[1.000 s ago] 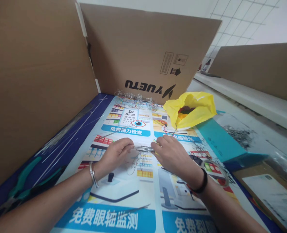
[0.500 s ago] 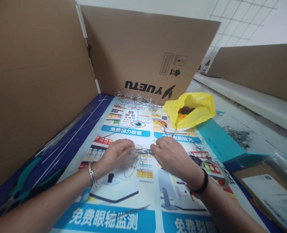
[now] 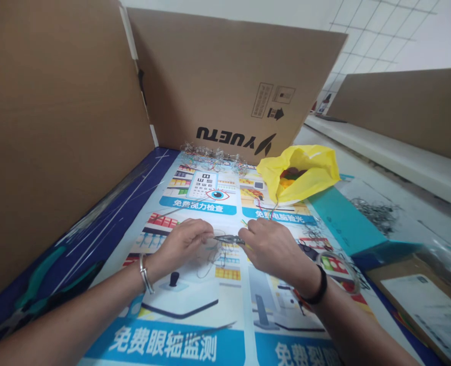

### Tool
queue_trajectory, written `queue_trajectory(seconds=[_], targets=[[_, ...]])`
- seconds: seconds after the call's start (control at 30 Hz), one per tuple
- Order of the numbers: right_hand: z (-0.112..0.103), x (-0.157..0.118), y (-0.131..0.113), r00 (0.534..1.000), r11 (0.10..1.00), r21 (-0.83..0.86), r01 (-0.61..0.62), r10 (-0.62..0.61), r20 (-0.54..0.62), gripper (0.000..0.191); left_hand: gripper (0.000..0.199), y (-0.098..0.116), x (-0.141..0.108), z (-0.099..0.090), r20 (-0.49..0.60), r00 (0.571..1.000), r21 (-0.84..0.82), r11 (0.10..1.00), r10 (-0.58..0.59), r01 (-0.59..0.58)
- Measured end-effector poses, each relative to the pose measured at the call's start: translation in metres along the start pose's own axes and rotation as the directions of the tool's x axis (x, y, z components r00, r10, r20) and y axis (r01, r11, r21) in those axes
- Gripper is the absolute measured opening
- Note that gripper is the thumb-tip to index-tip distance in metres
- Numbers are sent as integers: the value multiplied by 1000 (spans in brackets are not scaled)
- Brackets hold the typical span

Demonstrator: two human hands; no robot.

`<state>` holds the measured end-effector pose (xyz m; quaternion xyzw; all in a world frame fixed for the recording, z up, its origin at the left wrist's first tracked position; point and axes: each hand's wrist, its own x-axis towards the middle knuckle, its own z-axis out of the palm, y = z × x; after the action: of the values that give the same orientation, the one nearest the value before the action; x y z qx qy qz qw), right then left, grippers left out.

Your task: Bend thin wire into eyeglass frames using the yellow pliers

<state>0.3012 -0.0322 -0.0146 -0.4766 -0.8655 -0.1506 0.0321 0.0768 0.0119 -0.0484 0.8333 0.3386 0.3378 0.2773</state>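
My right hand (image 3: 267, 244) is closed around the handles of a pair of needle-nose pliers (image 3: 228, 239), whose metal jaws point left. My left hand (image 3: 190, 238), thumb and fingers pinched together, holds thin wire (image 3: 212, 256) at the tips of those jaws. Loose loops of the wire hang below the pliers, over the printed poster (image 3: 231, 300). The wire's exact grip point is hidden by my left fingers, and most of the handles by my right hand.
A yellow bag (image 3: 317, 175) stands beyond my right hand. Tangled wire (image 3: 213, 155) lies along the cardboard wall (image 3: 210, 76). Green-handled pliers (image 3: 38, 284) and straight wires (image 3: 103, 229) lie at left; a turquoise box flap (image 3: 351, 218) and a parcel (image 3: 419, 295) at right.
The plier jaws have shifted slightly and now show more clearly, and the right hand has moved a little to the right. The left hand stays almost in place.
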Motion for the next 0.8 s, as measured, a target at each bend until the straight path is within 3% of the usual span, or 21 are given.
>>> queue_trajectory(seconds=[0.2,0.37,0.8], targets=[[-6,0,3,1000,999,42,-30,30,9,11,16,-2,2,-1,-18,997,-32,997,-74,73],[-12,-1,6,1000,1000,10,-9,9,4,6,14,-5,4,-3,-65,997,-81,996,30,-35],[-13,0,-3,994,991,-131,-17,2,-113,7,12,-3,6,-5,-84,981,40,984,176,-173]])
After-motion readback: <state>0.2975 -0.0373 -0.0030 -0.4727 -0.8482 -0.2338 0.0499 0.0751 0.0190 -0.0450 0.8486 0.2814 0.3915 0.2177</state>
